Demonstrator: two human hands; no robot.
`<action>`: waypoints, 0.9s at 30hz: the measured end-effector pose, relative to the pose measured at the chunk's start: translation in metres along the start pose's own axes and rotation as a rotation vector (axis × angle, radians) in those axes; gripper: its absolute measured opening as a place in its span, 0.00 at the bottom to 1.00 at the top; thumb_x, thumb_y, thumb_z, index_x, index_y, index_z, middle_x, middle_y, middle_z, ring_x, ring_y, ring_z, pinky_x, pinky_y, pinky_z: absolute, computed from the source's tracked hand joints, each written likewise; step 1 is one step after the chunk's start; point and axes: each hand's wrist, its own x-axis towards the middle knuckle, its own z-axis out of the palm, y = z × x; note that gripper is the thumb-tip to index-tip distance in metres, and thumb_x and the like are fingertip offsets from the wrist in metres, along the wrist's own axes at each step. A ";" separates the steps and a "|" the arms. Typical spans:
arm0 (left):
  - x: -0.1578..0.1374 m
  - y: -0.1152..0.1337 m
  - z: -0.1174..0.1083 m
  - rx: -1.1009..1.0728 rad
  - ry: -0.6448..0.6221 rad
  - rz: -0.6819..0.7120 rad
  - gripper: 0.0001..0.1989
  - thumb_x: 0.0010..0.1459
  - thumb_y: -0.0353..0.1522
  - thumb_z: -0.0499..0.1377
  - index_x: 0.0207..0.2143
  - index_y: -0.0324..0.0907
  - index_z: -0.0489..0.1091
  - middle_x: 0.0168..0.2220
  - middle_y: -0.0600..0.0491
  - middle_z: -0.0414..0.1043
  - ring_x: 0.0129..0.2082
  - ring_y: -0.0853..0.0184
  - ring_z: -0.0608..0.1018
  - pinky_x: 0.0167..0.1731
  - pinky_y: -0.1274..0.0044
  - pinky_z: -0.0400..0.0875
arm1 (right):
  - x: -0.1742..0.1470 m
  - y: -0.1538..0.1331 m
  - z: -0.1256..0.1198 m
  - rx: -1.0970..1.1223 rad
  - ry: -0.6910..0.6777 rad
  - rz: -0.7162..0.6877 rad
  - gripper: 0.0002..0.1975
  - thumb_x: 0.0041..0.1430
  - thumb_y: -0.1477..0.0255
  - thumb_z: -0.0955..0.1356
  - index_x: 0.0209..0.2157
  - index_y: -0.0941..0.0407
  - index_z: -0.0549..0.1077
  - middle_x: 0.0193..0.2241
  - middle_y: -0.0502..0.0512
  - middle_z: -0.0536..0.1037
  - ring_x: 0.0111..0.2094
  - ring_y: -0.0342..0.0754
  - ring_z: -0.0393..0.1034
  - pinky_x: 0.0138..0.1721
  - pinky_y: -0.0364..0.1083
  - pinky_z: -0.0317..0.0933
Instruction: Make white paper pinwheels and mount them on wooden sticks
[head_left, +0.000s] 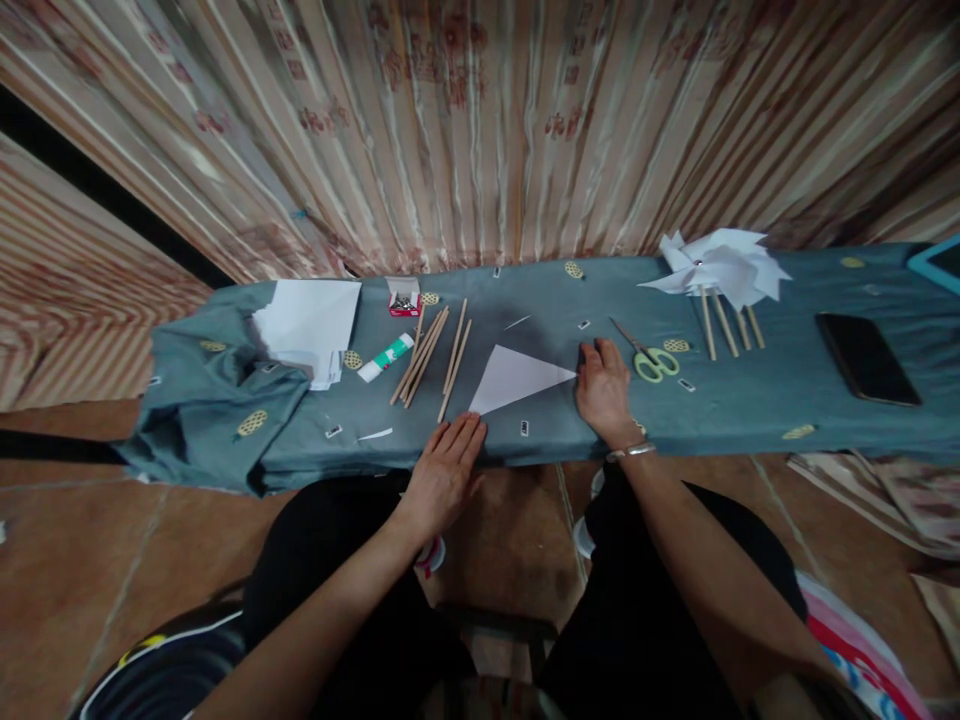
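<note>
A white paper (517, 380), kite-shaped and apparently folded, lies flat on the cloth in front of me. My left hand (446, 465) rests at the table's front edge, fingers stretched out, their tips touching the paper's lower left corner. At the paper's pointed right tip is my right hand (604, 385), palm down with fingers slightly bent and nothing seen in it. Green-handled scissors (651, 360) lie just right of that hand. Several wooden sticks (427, 355) lie beyond my left hand, beside a glue stick (386, 358).
A stack of white paper (315, 315) lies at the left, near a small red box of metal pins (404, 298). White paper pinwheels (720, 262) on sticks and a black phone (866, 358) are at the right. Paper scraps (375, 435) dot the cloth. A curtain (480, 130) hangs behind.
</note>
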 end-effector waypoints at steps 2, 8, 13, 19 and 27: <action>-0.001 0.001 0.000 -0.012 0.012 -0.008 0.30 0.62 0.32 0.57 0.65 0.32 0.56 0.67 0.36 0.58 0.68 0.52 0.61 0.63 0.58 0.60 | 0.002 -0.001 -0.002 0.076 -0.012 -0.006 0.24 0.61 0.78 0.56 0.55 0.69 0.70 0.59 0.79 0.67 0.63 0.64 0.59 0.61 0.67 0.53; -0.004 0.006 0.001 -0.017 0.014 -0.028 0.31 0.62 0.31 0.57 0.65 0.31 0.56 0.67 0.35 0.57 0.68 0.51 0.59 0.64 0.58 0.58 | 0.005 -0.009 -0.018 0.226 -0.142 -0.048 0.21 0.63 0.70 0.59 0.51 0.62 0.75 0.52 0.67 0.78 0.55 0.57 0.70 0.60 0.58 0.60; -0.002 0.007 0.000 -0.002 0.017 -0.044 0.30 0.63 0.33 0.58 0.65 0.32 0.57 0.67 0.35 0.58 0.68 0.51 0.60 0.63 0.57 0.59 | 0.005 -0.003 -0.031 0.351 -0.241 0.056 0.19 0.55 0.65 0.68 0.47 0.59 0.78 0.43 0.63 0.82 0.41 0.57 0.77 0.50 0.58 0.66; 0.018 0.006 -0.003 -0.023 0.077 -0.053 0.27 0.64 0.35 0.56 0.63 0.34 0.60 0.64 0.37 0.64 0.66 0.51 0.64 0.63 0.55 0.57 | -0.001 0.022 -0.044 0.586 -0.393 0.236 0.19 0.46 0.61 0.73 0.38 0.58 0.80 0.27 0.55 0.83 0.25 0.47 0.75 0.28 0.46 0.68; 0.049 0.019 0.007 -0.108 0.085 -0.028 0.26 0.63 0.34 0.56 0.62 0.34 0.62 0.64 0.35 0.63 0.66 0.51 0.63 0.62 0.57 0.61 | -0.035 0.031 -0.066 0.574 -0.307 0.270 0.21 0.51 0.55 0.72 0.41 0.56 0.78 0.31 0.57 0.83 0.30 0.50 0.75 0.35 0.51 0.70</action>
